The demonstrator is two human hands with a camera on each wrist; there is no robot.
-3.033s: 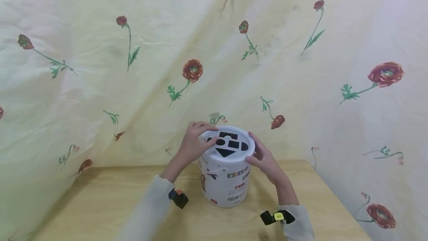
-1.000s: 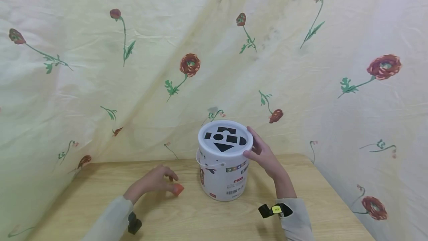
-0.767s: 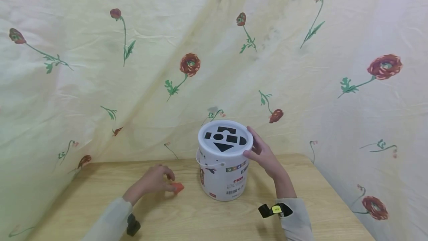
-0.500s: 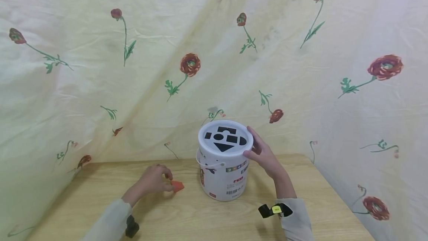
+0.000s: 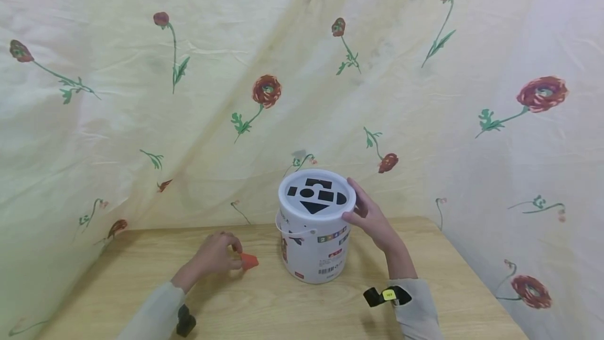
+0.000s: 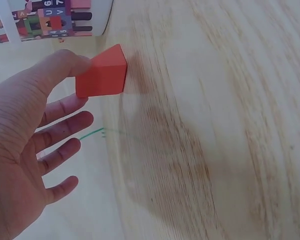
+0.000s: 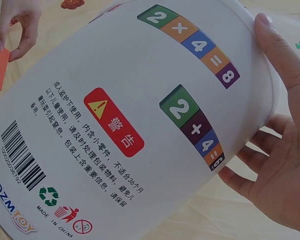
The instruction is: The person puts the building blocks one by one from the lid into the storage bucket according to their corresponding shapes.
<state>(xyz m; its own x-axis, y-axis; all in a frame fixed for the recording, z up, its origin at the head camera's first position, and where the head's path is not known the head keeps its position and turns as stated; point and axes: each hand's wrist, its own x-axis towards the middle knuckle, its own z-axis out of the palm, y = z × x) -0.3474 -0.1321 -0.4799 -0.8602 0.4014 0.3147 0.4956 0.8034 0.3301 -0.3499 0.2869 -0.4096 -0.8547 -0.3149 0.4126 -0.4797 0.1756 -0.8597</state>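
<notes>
A red triangular toy block (image 6: 104,74) is pinched between thumb and index finger of my left hand (image 5: 218,256). The left wrist view shows its other fingers spread loosely apart, close over the wooden table. To the right stands a white toy bucket (image 5: 313,256), upright, with printed sums and a barcode on its side. Its white lid (image 5: 293,204) has several dark shaped holes, among them a triangle, a circle and a rectangle. My right hand (image 5: 374,220) grips the bucket's right side at the lid's rim, thumb toward the front and fingers behind, partly hidden.
The bucket's thin white handle (image 5: 294,234) hangs on its left side. Behind the wooden table (image 5: 302,311) hangs a cream cloth (image 5: 212,119) with printed red flowers. Black cameras are strapped to both wrists, over grey sleeves (image 5: 153,311).
My left hand has come off the lid, down and left to the table, and now holds the red block. Over the last second the block has turned in its fingers. My right hand stays on the bucket.
</notes>
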